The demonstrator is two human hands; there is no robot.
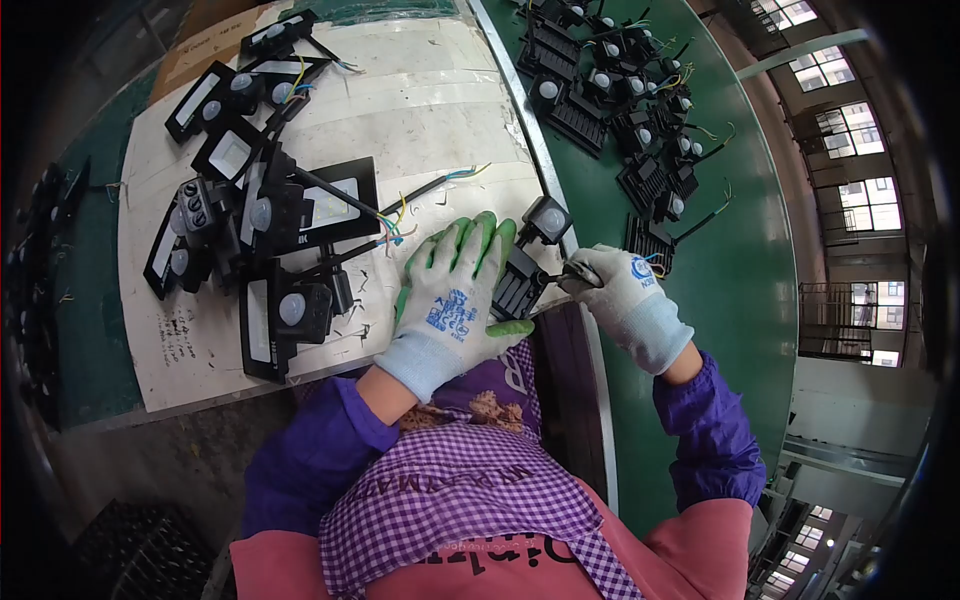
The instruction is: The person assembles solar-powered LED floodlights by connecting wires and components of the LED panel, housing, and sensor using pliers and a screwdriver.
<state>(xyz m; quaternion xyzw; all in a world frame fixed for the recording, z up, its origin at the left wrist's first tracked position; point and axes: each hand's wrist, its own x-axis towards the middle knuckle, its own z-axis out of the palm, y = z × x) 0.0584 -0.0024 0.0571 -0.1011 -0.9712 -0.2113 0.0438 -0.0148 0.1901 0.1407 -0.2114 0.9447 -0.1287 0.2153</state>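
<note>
My left hand (455,295), in a white and green glove, lies spread over a black floodlight (518,285) near the front edge of the white-covered table. Its ribbed back faces up, and a sensor head with a pale dome (548,220) sticks out beyond my fingers. My right hand (625,300), gloved too, has its fingers closed at the light's right side, round a small metallic thing (580,272) too hidden to make out. A dark cable or bracket part runs between the light and those fingers.
Several black floodlights with sensors (262,213) are piled on the table's left, their wires reaching toward my left hand. A green conveyor surface (690,330) on the right carries more floodlights (640,130). A metal rail (597,385) separates the two surfaces.
</note>
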